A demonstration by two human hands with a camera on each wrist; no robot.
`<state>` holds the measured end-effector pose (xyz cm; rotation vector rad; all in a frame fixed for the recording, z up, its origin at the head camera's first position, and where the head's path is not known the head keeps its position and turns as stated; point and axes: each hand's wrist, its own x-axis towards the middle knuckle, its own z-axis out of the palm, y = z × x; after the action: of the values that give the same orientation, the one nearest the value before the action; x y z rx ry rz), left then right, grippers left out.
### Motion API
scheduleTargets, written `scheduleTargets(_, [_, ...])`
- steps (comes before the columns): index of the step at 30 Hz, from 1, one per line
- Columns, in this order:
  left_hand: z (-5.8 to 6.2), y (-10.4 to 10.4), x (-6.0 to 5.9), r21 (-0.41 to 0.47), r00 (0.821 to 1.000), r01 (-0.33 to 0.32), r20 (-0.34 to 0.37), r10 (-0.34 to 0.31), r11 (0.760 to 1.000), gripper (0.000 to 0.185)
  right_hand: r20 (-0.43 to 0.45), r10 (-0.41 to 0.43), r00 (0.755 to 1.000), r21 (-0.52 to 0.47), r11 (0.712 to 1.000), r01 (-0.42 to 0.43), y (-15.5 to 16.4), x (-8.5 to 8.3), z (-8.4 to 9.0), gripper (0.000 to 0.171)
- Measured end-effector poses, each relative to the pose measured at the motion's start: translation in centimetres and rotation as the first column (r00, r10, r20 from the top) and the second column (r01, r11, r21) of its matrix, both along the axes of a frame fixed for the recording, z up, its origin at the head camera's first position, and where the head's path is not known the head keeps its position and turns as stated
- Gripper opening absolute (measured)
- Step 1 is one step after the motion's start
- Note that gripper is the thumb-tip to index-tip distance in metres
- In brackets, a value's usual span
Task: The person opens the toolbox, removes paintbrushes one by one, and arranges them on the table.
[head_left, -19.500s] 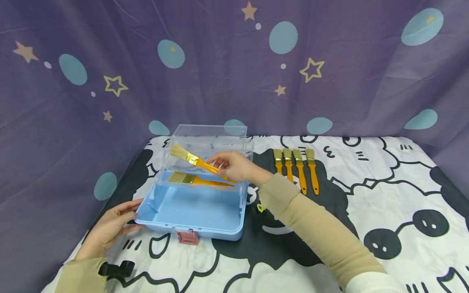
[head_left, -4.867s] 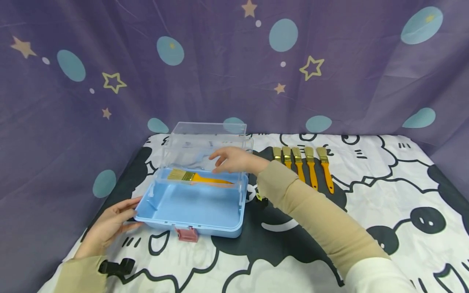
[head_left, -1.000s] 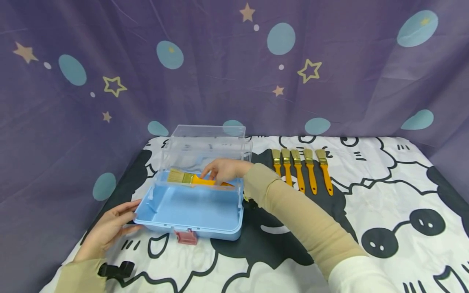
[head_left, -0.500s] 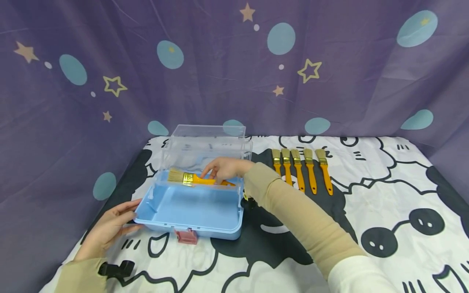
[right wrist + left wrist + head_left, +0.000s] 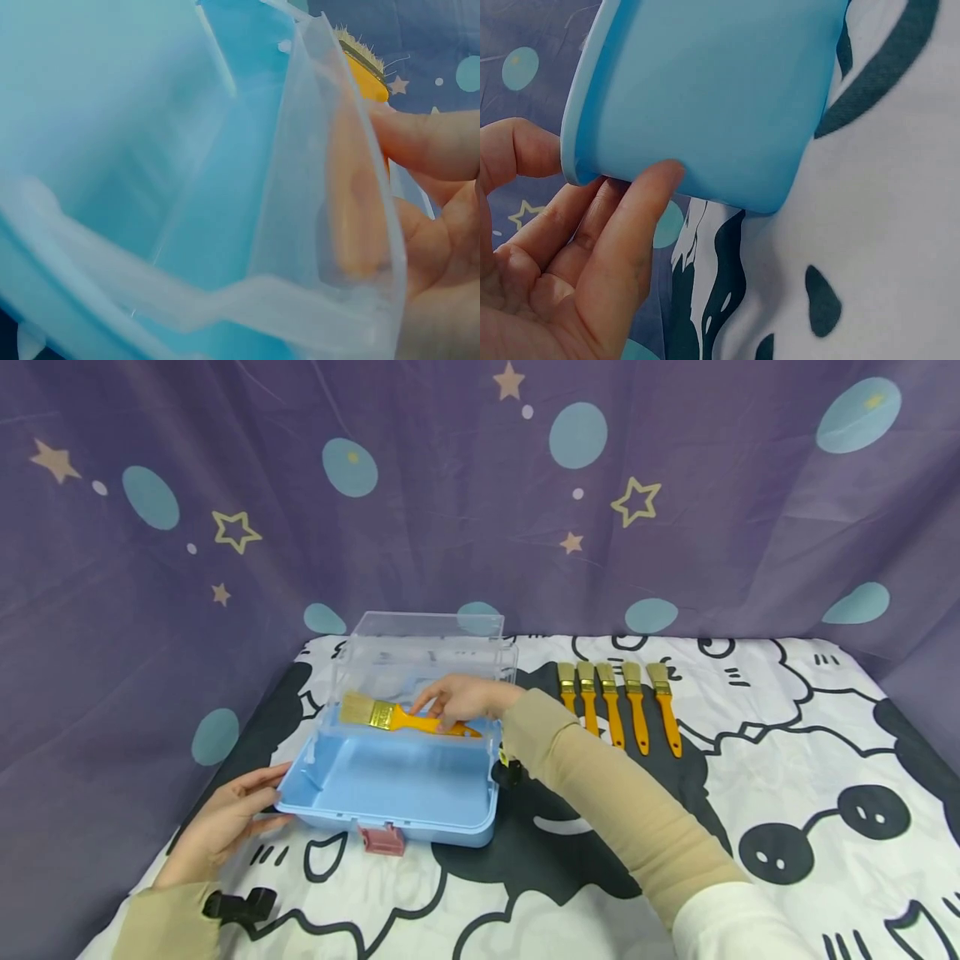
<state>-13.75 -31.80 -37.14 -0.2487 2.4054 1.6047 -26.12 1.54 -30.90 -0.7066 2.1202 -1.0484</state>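
My right hand (image 5: 467,700) pinches a paintbrush (image 5: 415,722) by its orange handle, just over the translucent tray (image 5: 300,172) along the back of a light blue plastic box (image 5: 390,827). The brush lies almost level, with pale bristles and gold ferrule pointing left. In the right wrist view, part of the orange handle shows blurred through the tray wall. My left hand (image 5: 228,822) holds the box at its left front corner. In the left wrist view, digits of that hand (image 5: 592,255) touch the rim and outer wall. The box's clear lid (image 5: 427,627) stands open behind.
Several similar paintbrushes (image 5: 611,706) lie in a row right of the box, bristles toward the purple curtain (image 5: 450,527). A pink latch (image 5: 383,841) hangs at the box front. A patterned black-and-white cloth (image 5: 810,760) covers the table.
Over the last second my right hand has lifted the paintbrush slightly from the tray. Since the oldest frame, another brush has left it and joined the row. The left hand has stayed put.
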Motion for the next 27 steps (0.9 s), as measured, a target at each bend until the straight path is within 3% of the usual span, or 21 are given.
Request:
scheduleTargets(6, [-0.1,-0.1,0.0,0.008,1.0,0.003,-0.008,-0.003,1.0,0.061,0.032,-0.015,0.999,-0.044,0.999,0.016,0.2,-0.1,0.0,0.045])
scheduleTargets(14, [0.0,-0.1,0.0,0.016,1.0,-0.01,0.012,0.01,1.0,0.063,0.159,-0.053,0.986,-0.173,0.982,0.081,0.5,-0.2,0.5,0.045])
scheduleTargets(27, [0.1,0.1,-0.1,0.0,0.999,-0.019,0.032,0.019,1.0,0.063,0.214,-0.086,0.973,-0.242,0.96,0.138,1.2,0.4,1.0,0.045])
